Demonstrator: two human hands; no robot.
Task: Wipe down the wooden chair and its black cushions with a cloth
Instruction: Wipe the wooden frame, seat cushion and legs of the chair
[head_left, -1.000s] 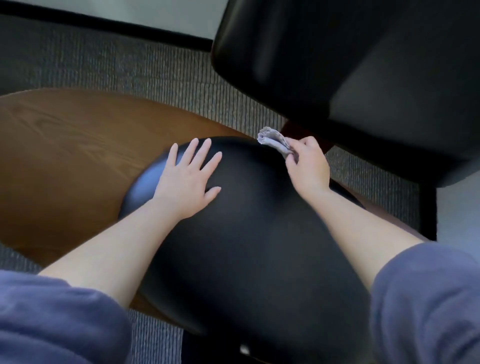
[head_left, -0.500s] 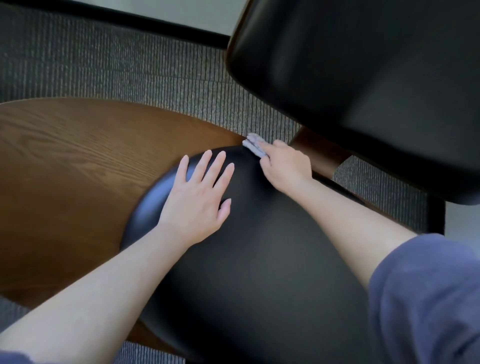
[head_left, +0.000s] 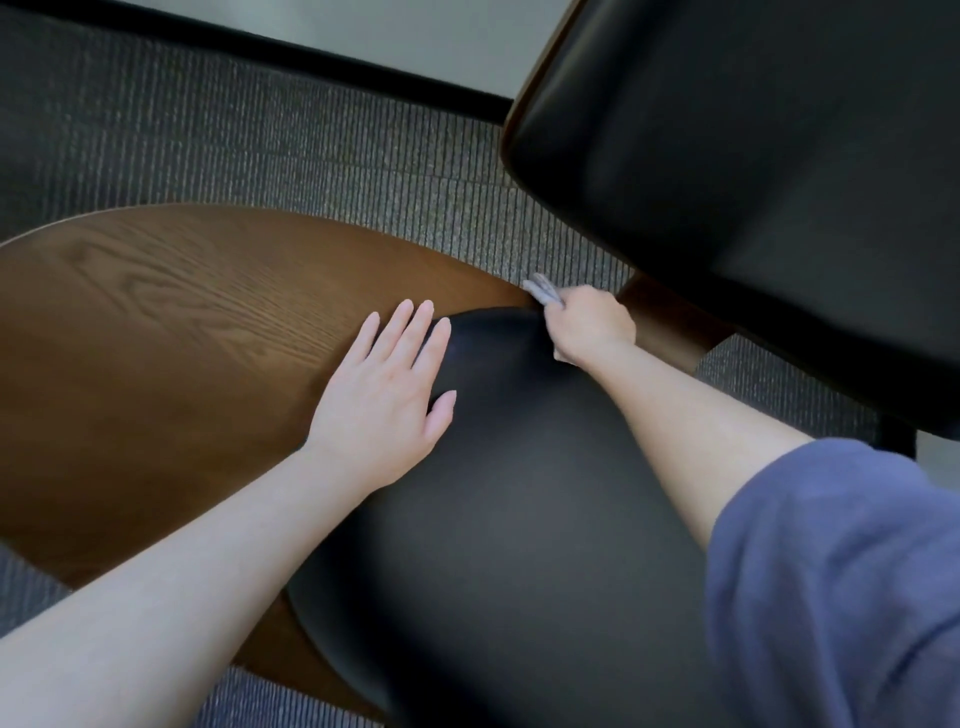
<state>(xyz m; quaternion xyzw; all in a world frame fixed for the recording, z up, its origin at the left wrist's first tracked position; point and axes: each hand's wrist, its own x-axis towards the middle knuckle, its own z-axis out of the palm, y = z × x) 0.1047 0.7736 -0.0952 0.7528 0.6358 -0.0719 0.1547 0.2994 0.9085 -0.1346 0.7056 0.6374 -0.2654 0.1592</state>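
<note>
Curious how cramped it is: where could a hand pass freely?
Bare: the wood left of the left hand, and the near cushion between the forearms. Crowded: where the right hand grips the cloth near the upper cushion.

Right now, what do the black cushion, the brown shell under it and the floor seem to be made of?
Black cushion: probably leather or vinyl, smooth with a soft sheen. Brown shell: wood or wood veneer, visible grain, satin finish. Floor: grey carpet, ribbed woven texture.
</note>
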